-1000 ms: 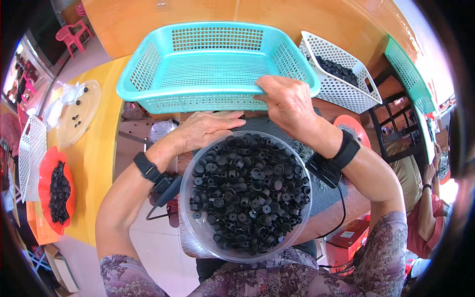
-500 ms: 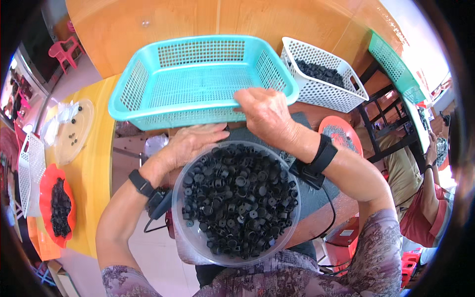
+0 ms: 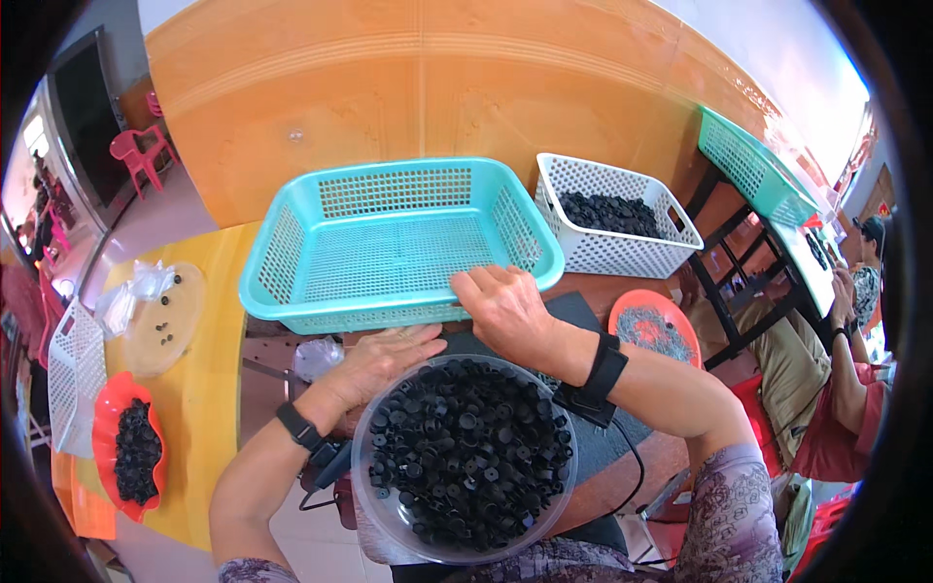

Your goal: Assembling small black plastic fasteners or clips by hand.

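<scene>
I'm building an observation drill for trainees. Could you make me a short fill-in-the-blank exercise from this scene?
1. The ____ hand is on the near rim of the turquoise basket.
2. The clear round bowl holds many small ____ pieces.
3. In the picture, the turquoise basket stands to the ____ of the white basket beside it.
4. The scalloped red dish stands on the ____ table.
Missing words: right; black; left; yellow

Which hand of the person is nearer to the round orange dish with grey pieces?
Right. The right hand, gripping the rim of the turquoise basket, is left of the round orange dish; the left hand is farther left.
</scene>
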`<move>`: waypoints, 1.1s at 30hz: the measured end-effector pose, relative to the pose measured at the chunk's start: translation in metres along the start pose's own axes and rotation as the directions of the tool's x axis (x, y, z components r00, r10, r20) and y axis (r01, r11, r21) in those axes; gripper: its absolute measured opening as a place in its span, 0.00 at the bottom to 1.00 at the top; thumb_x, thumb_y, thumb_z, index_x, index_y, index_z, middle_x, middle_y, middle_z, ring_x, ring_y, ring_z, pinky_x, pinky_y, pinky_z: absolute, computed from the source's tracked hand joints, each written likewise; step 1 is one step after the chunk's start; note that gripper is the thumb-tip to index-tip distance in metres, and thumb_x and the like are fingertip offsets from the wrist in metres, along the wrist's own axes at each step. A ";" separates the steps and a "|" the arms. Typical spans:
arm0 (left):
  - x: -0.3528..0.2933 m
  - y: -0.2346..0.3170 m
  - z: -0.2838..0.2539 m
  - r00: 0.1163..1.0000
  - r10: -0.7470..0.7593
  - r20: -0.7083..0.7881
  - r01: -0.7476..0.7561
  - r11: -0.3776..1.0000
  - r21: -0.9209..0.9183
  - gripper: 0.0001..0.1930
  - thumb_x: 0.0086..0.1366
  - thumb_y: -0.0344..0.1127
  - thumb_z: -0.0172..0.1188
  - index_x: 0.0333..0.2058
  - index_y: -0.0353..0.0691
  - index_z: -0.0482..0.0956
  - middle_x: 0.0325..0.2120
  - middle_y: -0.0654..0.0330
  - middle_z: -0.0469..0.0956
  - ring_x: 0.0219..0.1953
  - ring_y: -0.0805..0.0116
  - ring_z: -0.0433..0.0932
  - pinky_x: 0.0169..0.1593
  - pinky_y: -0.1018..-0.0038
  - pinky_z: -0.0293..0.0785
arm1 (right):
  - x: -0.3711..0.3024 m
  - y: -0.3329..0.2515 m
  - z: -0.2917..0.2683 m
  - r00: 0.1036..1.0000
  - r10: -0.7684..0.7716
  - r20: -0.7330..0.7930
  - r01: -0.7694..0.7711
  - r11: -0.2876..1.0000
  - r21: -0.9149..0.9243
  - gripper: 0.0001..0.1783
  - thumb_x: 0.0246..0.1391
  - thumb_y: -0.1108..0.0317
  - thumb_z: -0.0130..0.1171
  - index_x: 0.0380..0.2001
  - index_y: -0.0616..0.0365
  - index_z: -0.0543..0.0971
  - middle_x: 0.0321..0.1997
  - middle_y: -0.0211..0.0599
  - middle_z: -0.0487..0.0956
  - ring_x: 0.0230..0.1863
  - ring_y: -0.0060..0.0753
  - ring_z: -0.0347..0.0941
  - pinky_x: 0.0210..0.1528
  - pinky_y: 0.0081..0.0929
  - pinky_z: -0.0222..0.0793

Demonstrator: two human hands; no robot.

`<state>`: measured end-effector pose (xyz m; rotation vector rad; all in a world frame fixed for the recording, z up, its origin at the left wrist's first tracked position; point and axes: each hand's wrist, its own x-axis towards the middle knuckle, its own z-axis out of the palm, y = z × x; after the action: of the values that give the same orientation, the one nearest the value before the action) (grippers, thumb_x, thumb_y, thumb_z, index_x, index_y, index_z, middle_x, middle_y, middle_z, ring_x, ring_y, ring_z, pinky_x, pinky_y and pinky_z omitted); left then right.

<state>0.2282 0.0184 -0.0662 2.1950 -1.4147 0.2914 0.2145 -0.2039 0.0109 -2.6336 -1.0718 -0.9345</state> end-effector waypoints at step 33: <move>0.007 -0.003 0.003 0.998 -0.030 0.050 0.033 0.997 -0.070 0.21 0.59 0.30 0.55 0.53 0.47 0.72 0.56 0.57 0.68 0.61 0.57 0.62 0.64 0.64 0.57 | -0.003 0.016 0.007 0.999 -0.008 0.044 0.005 0.997 0.071 0.08 0.39 0.77 0.55 0.23 0.59 0.67 0.20 0.41 0.73 0.25 0.45 0.74 0.24 0.38 0.68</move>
<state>0.2333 0.0125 -0.0665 2.1784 -1.3937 0.1750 0.2270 -0.2148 0.0051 -2.6056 -1.1035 -0.8273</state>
